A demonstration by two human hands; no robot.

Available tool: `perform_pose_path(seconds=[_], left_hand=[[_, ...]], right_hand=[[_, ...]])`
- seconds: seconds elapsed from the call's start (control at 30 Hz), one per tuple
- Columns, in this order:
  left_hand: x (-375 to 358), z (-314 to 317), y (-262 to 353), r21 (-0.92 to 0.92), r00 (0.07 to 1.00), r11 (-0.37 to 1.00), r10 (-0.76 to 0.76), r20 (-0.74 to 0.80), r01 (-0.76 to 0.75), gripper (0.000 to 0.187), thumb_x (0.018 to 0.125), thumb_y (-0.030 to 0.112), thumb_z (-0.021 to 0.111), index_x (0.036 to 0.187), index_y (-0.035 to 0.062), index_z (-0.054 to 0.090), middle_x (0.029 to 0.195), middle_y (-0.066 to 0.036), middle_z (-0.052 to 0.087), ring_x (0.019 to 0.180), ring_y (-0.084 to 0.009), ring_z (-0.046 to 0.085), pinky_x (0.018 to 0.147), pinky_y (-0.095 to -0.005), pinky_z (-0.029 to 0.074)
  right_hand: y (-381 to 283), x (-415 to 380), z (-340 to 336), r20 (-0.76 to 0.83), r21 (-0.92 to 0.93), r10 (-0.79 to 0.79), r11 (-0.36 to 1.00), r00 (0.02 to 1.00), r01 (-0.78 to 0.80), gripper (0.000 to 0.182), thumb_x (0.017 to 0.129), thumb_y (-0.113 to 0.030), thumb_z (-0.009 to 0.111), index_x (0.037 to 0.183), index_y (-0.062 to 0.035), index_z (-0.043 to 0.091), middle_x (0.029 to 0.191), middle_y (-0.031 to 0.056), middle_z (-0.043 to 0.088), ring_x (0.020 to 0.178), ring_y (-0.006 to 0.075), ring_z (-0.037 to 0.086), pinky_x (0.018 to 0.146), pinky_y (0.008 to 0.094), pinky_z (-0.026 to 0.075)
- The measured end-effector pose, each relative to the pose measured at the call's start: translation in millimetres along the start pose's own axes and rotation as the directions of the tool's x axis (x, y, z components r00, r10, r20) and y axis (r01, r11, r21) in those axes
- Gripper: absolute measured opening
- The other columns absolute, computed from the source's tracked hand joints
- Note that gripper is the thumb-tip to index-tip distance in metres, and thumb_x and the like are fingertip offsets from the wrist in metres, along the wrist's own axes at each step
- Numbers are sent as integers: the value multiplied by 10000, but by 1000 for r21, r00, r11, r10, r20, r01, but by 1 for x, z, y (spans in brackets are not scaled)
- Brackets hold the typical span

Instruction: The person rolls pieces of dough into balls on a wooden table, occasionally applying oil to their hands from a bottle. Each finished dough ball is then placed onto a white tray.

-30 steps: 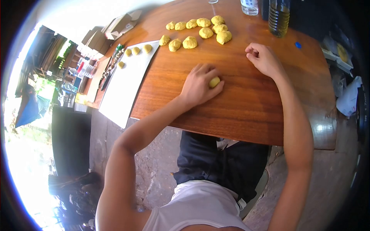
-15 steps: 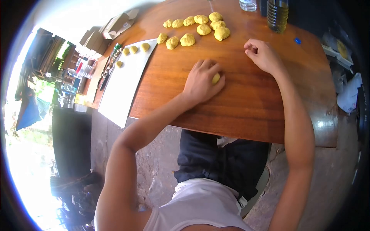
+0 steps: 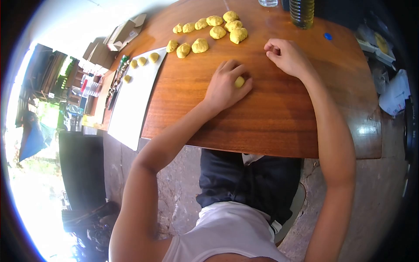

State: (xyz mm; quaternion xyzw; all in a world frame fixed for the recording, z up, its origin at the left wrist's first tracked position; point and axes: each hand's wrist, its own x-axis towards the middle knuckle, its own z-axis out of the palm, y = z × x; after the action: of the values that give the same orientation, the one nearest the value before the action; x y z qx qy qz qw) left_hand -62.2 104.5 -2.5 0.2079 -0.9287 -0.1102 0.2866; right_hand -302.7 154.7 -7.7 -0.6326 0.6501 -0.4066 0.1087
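My left hand (image 3: 225, 84) is cupped palm-down over a small yellow dough ball (image 3: 239, 82) on the wooden table, fingers curled around it. Part of the ball shows between thumb and fingers. To the right, my right hand (image 3: 286, 56) hovers over or rests on the table with its fingers loosely curled in; I see nothing in it. Beyond my hands lie several uneven yellow dough lumps (image 3: 200, 45) in rough rows. Smaller, rounder dough balls (image 3: 153, 57) sit at the far end of a white sheet or tray (image 3: 131, 111) on the left.
A ridged bottle of dark yellowish liquid (image 3: 301, 13) and a clear container (image 3: 268, 2) stand at the back right, near a blue cap (image 3: 327, 36). Cardboard boxes (image 3: 124, 32) are at the back left. A white plastic bag (image 3: 395, 99) hangs beyond the table's right side.
My left hand has shifted slightly over the table with the dough ball still under it. The whole view has turned a little; the right hand keeps its curled pose.
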Motion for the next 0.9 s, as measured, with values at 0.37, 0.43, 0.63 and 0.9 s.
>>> perform_pose_path(seconds=[0.37,0.43,0.63,0.9], left_hand=[[-44,-20,23,76,1000,997,-18,18,17,171,853,132,758,987,42,701,1025,-140,638,989,-355,633,872,-442,538],[-27,-14,17,124,995,988,-100,23,96,173,844,143,758,956,35,682,996,-154,636,955,-367,624,853,-449,531],[2,16,28,13,998,998,64,-7,-64,136,854,88,704,948,7,649,1027,-181,614,964,-388,603,865,-470,509],[-28,-14,7,178,997,981,-73,-26,76,119,882,89,692,959,8,651,1024,-184,609,983,-390,600,880,-469,504]], right_hand=[[-7,-3,-5,2,-6,39,999,999,-39,176,922,-123,699,1060,-13,689,791,106,689,717,234,648,678,373,515],[-7,-1,-3,9,-36,12,999,1000,-11,180,921,-129,701,1061,-16,692,799,114,694,727,244,657,689,376,522],[-4,-1,-3,-2,-22,-3,1000,1000,3,183,918,-123,700,1063,-13,695,806,118,702,735,255,665,698,387,528],[-4,-1,-2,-3,-5,-1,1000,1000,1,177,912,-115,702,1048,-3,692,805,123,702,746,256,677,699,384,530]])
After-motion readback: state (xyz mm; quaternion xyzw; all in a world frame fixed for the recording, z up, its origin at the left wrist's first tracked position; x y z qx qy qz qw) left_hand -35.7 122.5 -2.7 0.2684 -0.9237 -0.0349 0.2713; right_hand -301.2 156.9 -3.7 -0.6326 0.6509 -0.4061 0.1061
